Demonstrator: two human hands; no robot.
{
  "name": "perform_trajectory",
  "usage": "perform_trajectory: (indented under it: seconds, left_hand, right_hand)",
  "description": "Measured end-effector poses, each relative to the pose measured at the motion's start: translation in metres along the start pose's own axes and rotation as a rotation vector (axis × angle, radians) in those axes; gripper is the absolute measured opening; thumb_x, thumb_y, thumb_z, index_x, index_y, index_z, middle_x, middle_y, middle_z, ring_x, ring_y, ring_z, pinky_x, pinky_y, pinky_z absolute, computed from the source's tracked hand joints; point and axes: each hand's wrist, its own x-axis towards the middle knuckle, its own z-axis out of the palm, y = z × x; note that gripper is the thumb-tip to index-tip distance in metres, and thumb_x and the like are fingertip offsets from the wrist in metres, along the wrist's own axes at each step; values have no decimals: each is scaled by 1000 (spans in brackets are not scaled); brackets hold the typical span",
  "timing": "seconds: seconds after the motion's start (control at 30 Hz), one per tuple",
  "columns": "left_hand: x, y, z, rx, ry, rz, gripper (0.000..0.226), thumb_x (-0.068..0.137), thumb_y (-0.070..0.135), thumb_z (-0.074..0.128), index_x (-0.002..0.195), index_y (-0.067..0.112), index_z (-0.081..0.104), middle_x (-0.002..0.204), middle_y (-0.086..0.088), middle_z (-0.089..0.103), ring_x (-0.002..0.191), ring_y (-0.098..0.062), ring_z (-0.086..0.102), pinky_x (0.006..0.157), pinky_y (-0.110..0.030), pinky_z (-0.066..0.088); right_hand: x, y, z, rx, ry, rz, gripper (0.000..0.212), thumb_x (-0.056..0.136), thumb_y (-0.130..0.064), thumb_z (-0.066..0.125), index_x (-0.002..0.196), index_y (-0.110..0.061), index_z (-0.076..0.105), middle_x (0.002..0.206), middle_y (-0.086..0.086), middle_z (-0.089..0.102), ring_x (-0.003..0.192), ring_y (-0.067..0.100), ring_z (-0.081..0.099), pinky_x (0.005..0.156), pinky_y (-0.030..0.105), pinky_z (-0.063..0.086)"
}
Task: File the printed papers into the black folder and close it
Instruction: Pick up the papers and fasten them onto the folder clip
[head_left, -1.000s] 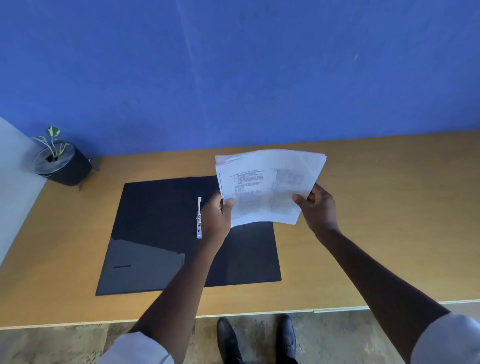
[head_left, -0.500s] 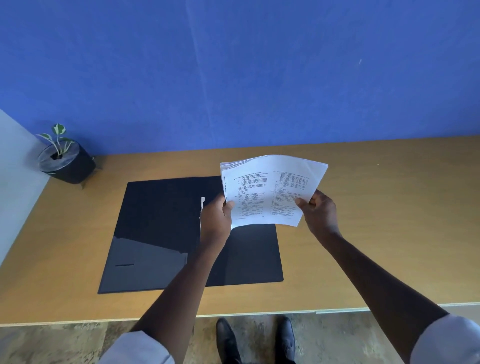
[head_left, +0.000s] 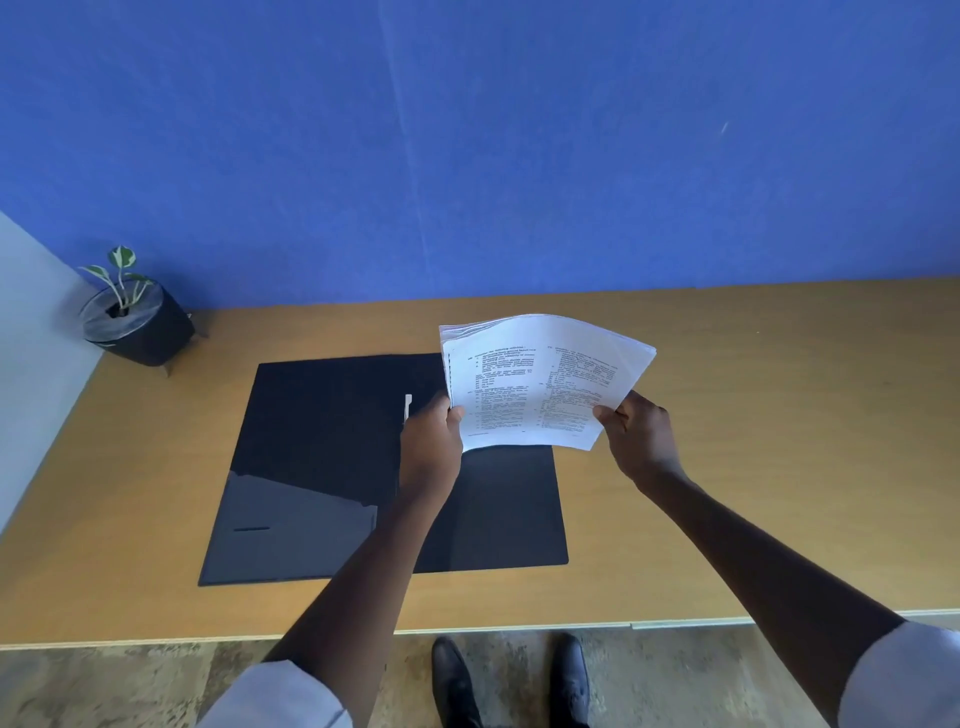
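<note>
We have the printed papers (head_left: 540, 382) lifted off the desk, a bowed stack held above the far right part of the black folder (head_left: 322, 467), which lies spread open and flat on the wooden desk (head_left: 753, 441). A pale fastener strip (head_left: 408, 407) shows along its spine. So, by our judgement, the folder is opened and the sheets gathered, but nothing is filed yet; seating them on the fastener and shutting the cover are left. Our left hand (head_left: 431, 447) pinches the stack's lower left corner, fingers curled closed on it. Our right hand (head_left: 641, 434) grips the lower right corner likewise. A potted plant (head_left: 135, 317) stands at the desk's far left.
</note>
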Motion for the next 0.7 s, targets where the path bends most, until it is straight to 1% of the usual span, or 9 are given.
perform_trajectory:
  seconds: [0.07,0.1,0.23,0.33,0.43,0.53,0.6,0.67,0.7]
  left_hand:
    - [0,-3,1,8,-24,0,16,100,12,51,85,9,58,69,5,58,64,-17,45,71,-31,44]
    - [1,-5,1,14,-37,-3,16,100,13,50,88,9,59,70,2,60,66,-19,46,73,-32,45]
    - [12,-7,0,52,-83,-7,19,99,16,50,81,9,50,60,-1,50,54,-18,41,55,-33,35]
    - [23,-8,-5,66,-145,-24,19,98,19,49,82,11,55,64,-5,57,61,-27,50,56,-36,41]
    - [29,-13,-10,55,-223,-40,17,98,20,49,84,13,57,70,-5,63,64,-28,55,56,-34,43]
    - [29,-18,-12,0,-274,-86,21,97,18,52,79,11,56,64,-2,56,54,-22,44,50,-33,36]
    - [27,-25,-13,-24,-273,-137,26,96,16,55,72,10,51,59,0,48,51,-17,38,48,-29,32]
    - [26,-35,-12,-59,-280,-204,16,94,18,60,81,9,62,62,-2,59,54,-21,54,51,-32,45]
    - [26,-40,-12,-90,-283,-238,12,93,20,62,88,11,67,68,-3,67,61,-24,64,58,-36,55]
  right_hand:
    - [-1,1,2,-6,-23,3,11,95,-11,57,101,-6,65,90,13,74,79,35,64,69,43,55]
    - [-1,1,2,-5,-30,6,11,95,-11,57,101,-6,64,89,13,74,79,35,64,69,43,55]
    - [4,0,2,-5,-40,9,9,95,-10,55,100,-9,63,87,10,73,79,34,64,69,43,53]
    - [11,-4,1,20,-46,16,14,93,-11,56,106,-14,61,90,3,73,81,27,65,69,39,53]
    - [17,-10,1,96,-28,110,16,91,-13,61,107,-15,59,93,-2,72,83,18,66,69,32,51]
    - [16,-11,6,155,-35,166,15,90,-15,64,104,-16,62,92,-6,72,80,5,66,62,22,47]
    - [13,-8,11,161,-68,172,14,89,-17,66,103,-18,63,92,-9,72,81,5,67,61,22,48]
    - [10,-4,19,172,-94,178,13,88,-18,67,100,-21,65,91,-10,72,82,7,68,63,24,51]
    - [9,-2,23,179,-101,183,12,87,-17,68,98,-22,65,91,-11,72,83,8,68,65,26,52]
